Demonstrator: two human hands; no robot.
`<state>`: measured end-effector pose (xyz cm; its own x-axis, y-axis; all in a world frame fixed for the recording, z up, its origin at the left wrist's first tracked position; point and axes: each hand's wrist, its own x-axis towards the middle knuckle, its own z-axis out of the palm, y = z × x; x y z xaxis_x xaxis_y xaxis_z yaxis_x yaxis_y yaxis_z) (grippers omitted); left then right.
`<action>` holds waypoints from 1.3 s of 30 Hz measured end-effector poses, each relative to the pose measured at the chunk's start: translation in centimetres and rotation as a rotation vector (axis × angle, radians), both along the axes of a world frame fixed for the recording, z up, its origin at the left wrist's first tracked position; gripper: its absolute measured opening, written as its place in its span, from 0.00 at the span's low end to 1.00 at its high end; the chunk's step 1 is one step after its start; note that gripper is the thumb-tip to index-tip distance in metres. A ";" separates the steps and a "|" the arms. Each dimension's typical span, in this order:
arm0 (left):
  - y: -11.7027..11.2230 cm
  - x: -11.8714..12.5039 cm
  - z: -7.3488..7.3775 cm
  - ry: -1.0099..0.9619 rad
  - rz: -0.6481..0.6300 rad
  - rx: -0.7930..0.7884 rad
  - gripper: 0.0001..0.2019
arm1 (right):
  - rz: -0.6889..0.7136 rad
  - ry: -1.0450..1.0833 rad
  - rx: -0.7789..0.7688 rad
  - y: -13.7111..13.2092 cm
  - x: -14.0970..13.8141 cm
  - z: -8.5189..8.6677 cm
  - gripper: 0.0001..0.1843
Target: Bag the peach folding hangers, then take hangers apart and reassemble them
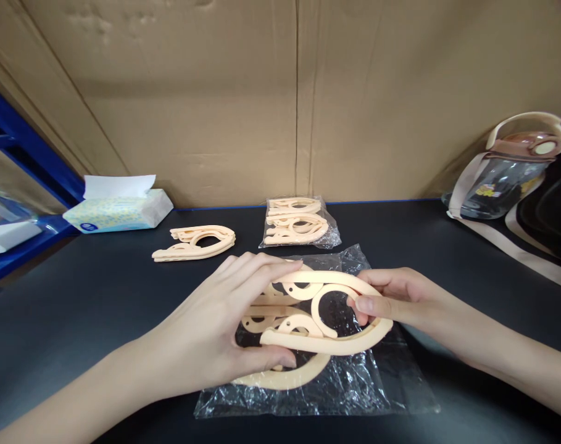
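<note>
A beige plastic folding clothes hanger (354, 347), folded up, is held over a clear plastic bag (354, 388). My right hand (395, 299) pinches its rounded right end, the thumb lying across the ring part. Around the two arm ends at the left curves my left hand (234, 314), fingers along the upper arm and thumb by the lower one. More beige hangers (303, 373) lie beneath, on or in the bag; my left hand and the held hanger partly cover them.
Behind my left hand lies a folded hanger stack (220, 246) on the black table (99, 290). A bagged set of hangers (299, 222) sits at the back middle. A tissue pack (118, 213) stands back left, a strapped water bottle (506, 179) at right. Cardboard (215, 123) walls the back.
</note>
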<state>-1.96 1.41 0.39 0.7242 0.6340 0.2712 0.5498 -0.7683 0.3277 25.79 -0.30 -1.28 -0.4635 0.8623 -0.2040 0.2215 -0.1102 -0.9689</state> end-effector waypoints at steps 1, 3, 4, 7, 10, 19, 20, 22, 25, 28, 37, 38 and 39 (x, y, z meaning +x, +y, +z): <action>0.0 0.0 0.0 0.001 -0.005 0.009 0.38 | 0.000 -0.003 -0.002 0.0 0.0 0.0 0.18; 0.0 0.0 0.0 0.004 -0.008 0.025 0.37 | 0.002 -0.001 0.002 0.0 0.0 0.1 0.18; 0.0 0.1 0.0 0.003 -0.008 0.036 0.37 | 0.004 0.005 0.004 0.0 -0.1 0.1 0.18; -0.1 0.2 -0.1 0.001 -0.018 0.093 0.33 | 0.008 0.007 0.004 0.0 0.0 0.1 0.18; -0.1 0.3 -0.1 0.005 -0.036 0.173 0.32 | 0.012 -0.021 0.008 0.0 0.0 0.1 0.17; -0.2 0.4 0.1 -0.011 -0.036 0.311 0.29 | -0.064 -0.212 0.456 -0.9 -0.3 0.3 0.35; -0.3 0.4 0.1 -0.013 -0.028 0.322 0.29 | -0.066 -0.304 0.620 -1.0 -0.2 0.2 0.39; -0.3 0.4 0.1 -0.014 -0.016 0.336 0.28 | -0.035 -0.473 0.924 -1.3 -0.3 -0.1 0.43; -0.3 0.5 0.0 -0.025 -0.005 0.337 0.28 | 0.015 -0.646 1.196 -1.6 -0.5 -0.4 0.40; -0.6 0.7 -0.2 -0.048 -0.013 0.325 0.29 | 0.029 -0.720 1.323 -1.9 -0.8 -0.4 0.37; -1.4 1.3 -0.2 -0.083 -0.022 0.263 0.29 | 0.066 -0.625 1.312 -2.3 -0.7 0.0 0.42; -1.3 1.3 -0.2 -0.082 -0.018 0.255 0.29 | 0.067 -0.622 1.280 -2.3 -0.8 0.0 0.43; -1.3 1.3 -0.3 -0.080 -0.013 0.246 0.29 | 0.066 -0.619 1.259 -2.3 -0.8 0.0 0.43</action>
<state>-0.65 0.10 0.14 0.7021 0.5324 0.4728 0.5189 -0.8373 0.1722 24.94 -2.64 -1.28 -0.6305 0.5973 0.4957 0.6135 0.7747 -0.1532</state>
